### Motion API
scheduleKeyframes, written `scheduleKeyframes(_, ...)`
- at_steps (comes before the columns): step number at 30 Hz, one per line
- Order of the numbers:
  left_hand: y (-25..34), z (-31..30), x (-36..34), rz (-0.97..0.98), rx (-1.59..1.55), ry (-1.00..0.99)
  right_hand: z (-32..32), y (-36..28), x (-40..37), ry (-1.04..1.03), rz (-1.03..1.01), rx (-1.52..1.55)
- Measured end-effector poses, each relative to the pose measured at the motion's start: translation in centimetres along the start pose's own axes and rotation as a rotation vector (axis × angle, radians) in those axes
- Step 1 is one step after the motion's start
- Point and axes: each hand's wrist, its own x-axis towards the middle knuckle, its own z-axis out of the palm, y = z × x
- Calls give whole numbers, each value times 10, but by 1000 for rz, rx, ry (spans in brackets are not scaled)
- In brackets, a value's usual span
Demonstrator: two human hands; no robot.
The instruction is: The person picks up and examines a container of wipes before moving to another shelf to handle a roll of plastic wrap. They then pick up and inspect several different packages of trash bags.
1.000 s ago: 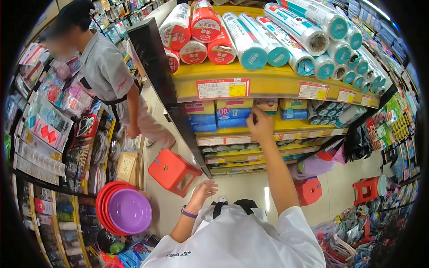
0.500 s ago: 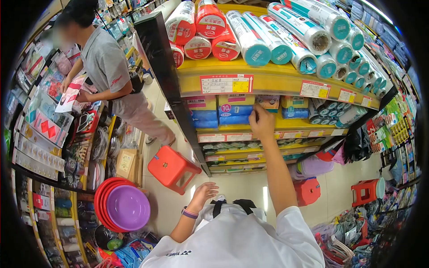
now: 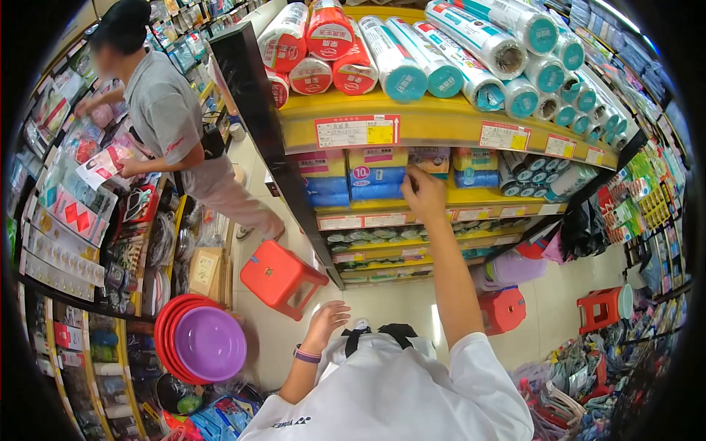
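My right arm reaches into the second shelf of the yellow rack. There my right hand [image 3: 425, 194] is closed, its fingers curled at the right edge of a yellow-and-blue pack [image 3: 376, 175] marked 10. Just behind the fingertips sits a brownish printed pack [image 3: 429, 159]; whether the fingers grip it or only touch it is hidden. Another yellow-and-blue pack [image 3: 476, 169] stands to the right of the hand. Low over the floor, my left hand [image 3: 328, 322] hangs open in front of my body, holding nothing, with a band on its wrist.
Red and teal-ended rolls [image 3: 404, 78] lie on the top shelf above a price-label strip [image 3: 357, 131]. A red stool [image 3: 273, 272] and a stack of basins [image 3: 209, 342] stand on the left. Another person [image 3: 165, 106] is at the left display, holding a printed packet.
The view has shifted slightly, and my right hand stays at the packs with its fingers more curled. The other person has lowered the packet and stretched one hand toward the display.
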Motion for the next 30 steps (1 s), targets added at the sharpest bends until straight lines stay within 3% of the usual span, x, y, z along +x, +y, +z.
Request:
scheduleKeyframes(7, -9, -6, -8, 9, 3, 21, 2, 5, -1, 4, -22, -5)
scheduleKeyframes(15, -11, -7, -10, 8, 0, 24, -7, 3, 2, -177, 187, 124)
scheduleKeyframes(21, -6, -2, -10, 31, -18, 14, -4, 0, 2, -102, 140, 95)
scheduleKeyframes(25, -6, -1, -10, 53, -9, -20, -4, 1, 3, -147, 192, 2)
scheduleKeyframes(30, -8, 1, -14, 45, 14, -19, -8, 4, 2, -189, 99, 43)
